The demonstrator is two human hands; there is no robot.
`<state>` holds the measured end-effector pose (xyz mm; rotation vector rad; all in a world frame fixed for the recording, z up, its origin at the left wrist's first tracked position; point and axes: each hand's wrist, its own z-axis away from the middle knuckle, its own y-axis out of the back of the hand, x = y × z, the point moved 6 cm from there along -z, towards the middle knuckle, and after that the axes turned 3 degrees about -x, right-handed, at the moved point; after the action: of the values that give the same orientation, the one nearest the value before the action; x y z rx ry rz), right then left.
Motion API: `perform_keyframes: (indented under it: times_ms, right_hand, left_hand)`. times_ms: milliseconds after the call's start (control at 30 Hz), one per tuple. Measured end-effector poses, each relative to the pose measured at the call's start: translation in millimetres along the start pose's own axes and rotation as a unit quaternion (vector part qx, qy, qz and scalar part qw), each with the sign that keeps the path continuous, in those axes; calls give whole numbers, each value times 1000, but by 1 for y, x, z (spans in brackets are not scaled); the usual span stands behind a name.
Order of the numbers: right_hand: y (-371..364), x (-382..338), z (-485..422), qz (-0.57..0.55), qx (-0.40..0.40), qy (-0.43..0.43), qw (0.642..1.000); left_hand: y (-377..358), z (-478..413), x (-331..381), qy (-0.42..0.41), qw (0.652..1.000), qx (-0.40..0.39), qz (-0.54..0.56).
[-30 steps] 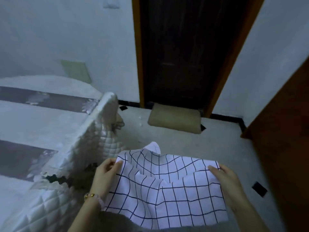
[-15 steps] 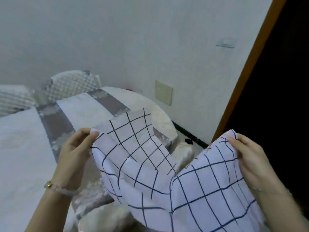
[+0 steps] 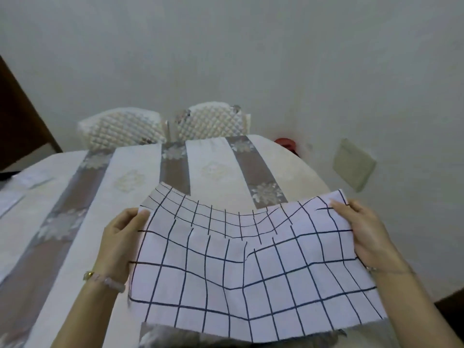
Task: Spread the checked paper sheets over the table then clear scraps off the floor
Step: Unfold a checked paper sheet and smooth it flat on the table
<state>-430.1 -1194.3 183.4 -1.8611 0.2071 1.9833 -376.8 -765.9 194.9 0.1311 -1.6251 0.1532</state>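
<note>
A white checked sheet with dark grid lines hangs stretched between both hands, sagging in the middle, above the near right part of the table. My left hand grips its left edge, thumb on top. My right hand grips its right edge near the far corner. The table has a cream cloth with brown flowered stripes. More pale paper lies at the table's far left edge; its pattern is unclear.
Two quilted white chair backs stand at the table's far side against a plain wall. A red object sits past the table's right end. A beige wall plate is at right. A dark wooden frame stands at left.
My view has swung from the floor and door round to the table. Both hands kept hold of the checked sheet, lifted it and pulled it out flatter over the table.
</note>
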Motion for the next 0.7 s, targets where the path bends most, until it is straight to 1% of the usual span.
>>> perform_keyframes:
  times_ms: [133,267,367,500,567,700]
  right_hand:
    - [-4,34,-64,27,-30,-43,998]
    - [-7,72,-115,76,-41,-87,993]
    - [-8,102,-145,125,-52,-114,984]
    - [-6,136,-173,183,-52,-140,972]
    - [1,152,-180,208,-41,-159,964]
    - [15,181,-178,245,-48,-194,949]
  left_hand:
    - [8,-17,-41,68,996,41,-50]
    - [13,-36,-94,163,982,74,-61]
    - [17,-50,-128,219,968,100,-72]
    - [26,-63,-170,286,945,96,-122]
    - [26,-66,-185,305,938,89,-138]
    - [20,-66,-196,308,931,90,-175]
